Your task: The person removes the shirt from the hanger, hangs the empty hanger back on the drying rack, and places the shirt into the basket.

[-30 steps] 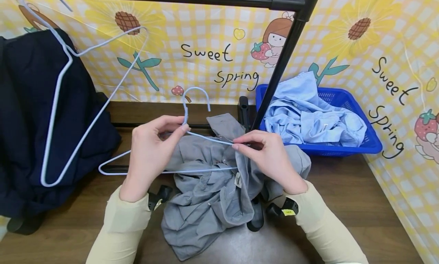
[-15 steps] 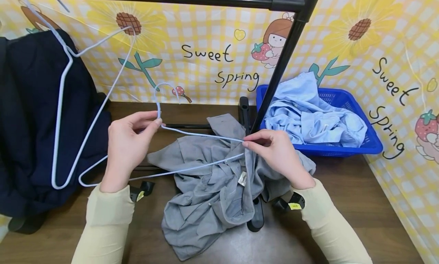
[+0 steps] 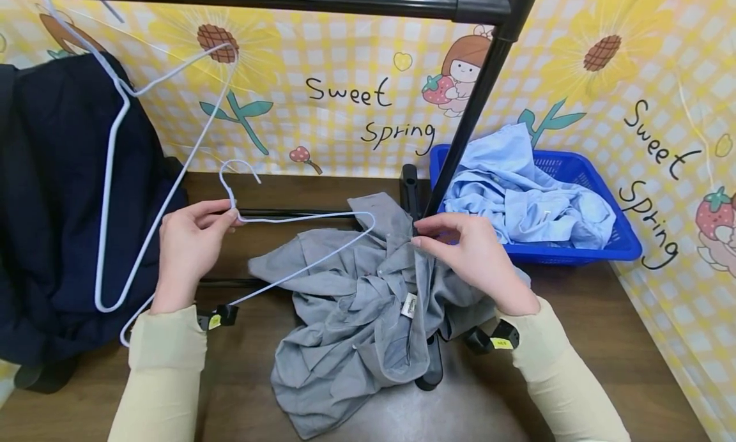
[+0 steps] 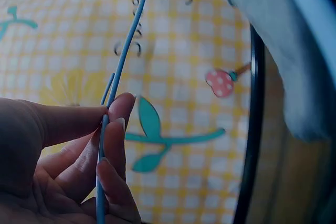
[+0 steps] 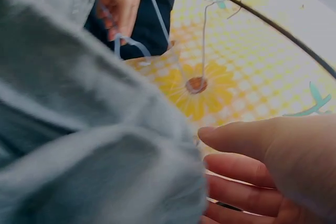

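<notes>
In the head view my left hand (image 3: 192,250) pinches a pale blue wire clothes hanger (image 3: 299,218) at the base of its hook. The left wrist view shows thumb and fingertips closed on the hanger wire (image 4: 126,56). The hanger's right shoulder hangs bare over a crumpled grey garment (image 3: 351,327) with a white label inside. My right hand (image 3: 466,250) is beside the garment's raised edge, thumb and forefinger apart. From the right wrist, the thumb tip (image 5: 207,134) lies right at the edge of the grey cloth (image 5: 121,124), which hides some fingertips.
A black clothes rail (image 3: 345,0) crosses the top, its post (image 3: 474,110) slanting down on the right. Another hanger (image 3: 112,205) hangs at left before a dark navy garment (image 3: 46,205). A blue basket (image 3: 627,241) holds a light blue garment (image 3: 529,205) behind the post.
My left hand has moved left with the hanger, and the hanger's right end has come away from my right hand. My right hand has shifted slightly right, its fingertips now apart.
</notes>
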The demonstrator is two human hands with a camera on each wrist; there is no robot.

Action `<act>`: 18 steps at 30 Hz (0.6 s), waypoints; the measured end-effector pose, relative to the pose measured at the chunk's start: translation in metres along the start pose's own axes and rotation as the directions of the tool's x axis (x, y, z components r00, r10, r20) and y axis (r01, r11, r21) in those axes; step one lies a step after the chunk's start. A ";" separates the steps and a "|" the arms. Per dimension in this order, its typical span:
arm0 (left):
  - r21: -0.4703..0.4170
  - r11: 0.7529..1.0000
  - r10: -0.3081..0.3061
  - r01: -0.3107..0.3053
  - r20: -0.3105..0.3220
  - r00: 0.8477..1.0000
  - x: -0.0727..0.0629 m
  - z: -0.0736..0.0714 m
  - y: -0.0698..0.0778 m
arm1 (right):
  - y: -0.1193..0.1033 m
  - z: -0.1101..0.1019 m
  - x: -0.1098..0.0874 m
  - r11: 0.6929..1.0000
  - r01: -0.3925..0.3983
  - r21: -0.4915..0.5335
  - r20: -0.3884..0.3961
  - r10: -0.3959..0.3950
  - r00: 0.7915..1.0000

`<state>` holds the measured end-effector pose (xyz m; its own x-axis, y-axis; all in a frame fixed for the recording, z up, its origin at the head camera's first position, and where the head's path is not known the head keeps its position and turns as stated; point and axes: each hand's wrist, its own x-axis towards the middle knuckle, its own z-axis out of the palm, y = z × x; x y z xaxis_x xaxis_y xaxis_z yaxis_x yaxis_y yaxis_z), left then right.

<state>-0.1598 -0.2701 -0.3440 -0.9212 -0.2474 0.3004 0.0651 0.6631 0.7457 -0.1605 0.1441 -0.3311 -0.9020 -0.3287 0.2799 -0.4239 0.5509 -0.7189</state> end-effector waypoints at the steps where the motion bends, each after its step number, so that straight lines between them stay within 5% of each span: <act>1: -0.006 0.999 -0.031 0.031 0.021 0.999 0.001 -0.002 -0.005 | -0.004 -0.002 0.001 1.000 0.014 -0.006 -0.016 -0.014 1.000; 6: -0.112 0.971 -0.202 0.210 0.082 0.976 0.007 -0.016 -0.027 | -0.028 -0.014 0.006 0.985 0.165 -0.052 -0.124 -0.170 0.977; 10: -0.241 0.920 -0.309 0.308 0.038 0.950 0.009 -0.027 -0.042 | -0.052 -0.025 0.014 0.940 0.328 -0.097 -0.251 -0.342 0.905; 14: -0.271 0.905 -0.345 0.327 -0.020 0.938 0.009 -0.038 -0.056 | -0.077 -0.038 0.025 0.865 0.468 -0.183 -0.366 -0.502 0.784; 18: -0.294 0.897 -0.366 0.329 -0.079 0.927 0.008 -0.048 -0.062 | -0.100 -0.050 0.039 0.764 0.568 -0.307 -0.454 -0.642 0.618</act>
<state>-0.1525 -0.3475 -0.3596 -0.8476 -0.5281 0.0525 -0.1323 0.3061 0.9428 -0.1577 0.1143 -0.2164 -0.3223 -0.2088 0.9233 -0.8612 0.4696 -0.1944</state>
